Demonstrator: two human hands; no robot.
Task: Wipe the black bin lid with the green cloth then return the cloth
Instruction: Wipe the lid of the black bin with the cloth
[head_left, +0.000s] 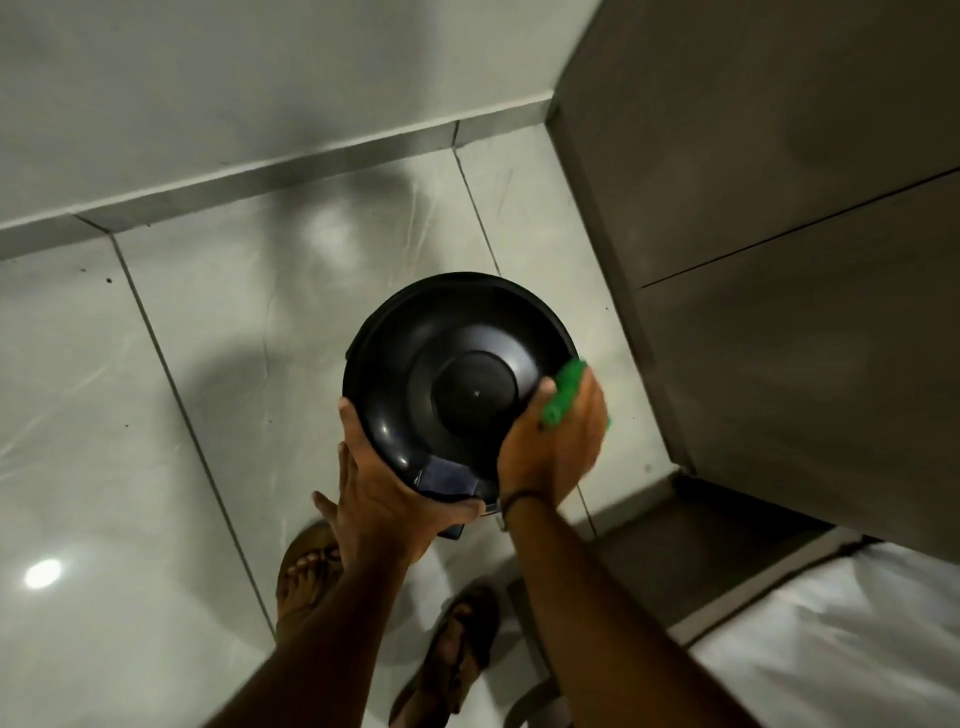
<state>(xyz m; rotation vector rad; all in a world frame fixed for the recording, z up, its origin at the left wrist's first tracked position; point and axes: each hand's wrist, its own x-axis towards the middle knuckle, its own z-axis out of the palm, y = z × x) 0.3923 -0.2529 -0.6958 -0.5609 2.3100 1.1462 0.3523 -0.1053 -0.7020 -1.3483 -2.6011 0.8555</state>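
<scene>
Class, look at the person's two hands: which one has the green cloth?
The right hand, at the black bin lid's right edge, presses the green cloth there; the left hand only steadies the near rim.

No readable text, labels, brands, numbers or signs anywhere. Checked black bin lid (457, 379): plain glossy surface, nothing printed or moulded that resolves. Green cloth (563, 389): no tag legible. Grey cabinet panels (779, 208) and floor tiles (156, 415): unmarked.
</scene>
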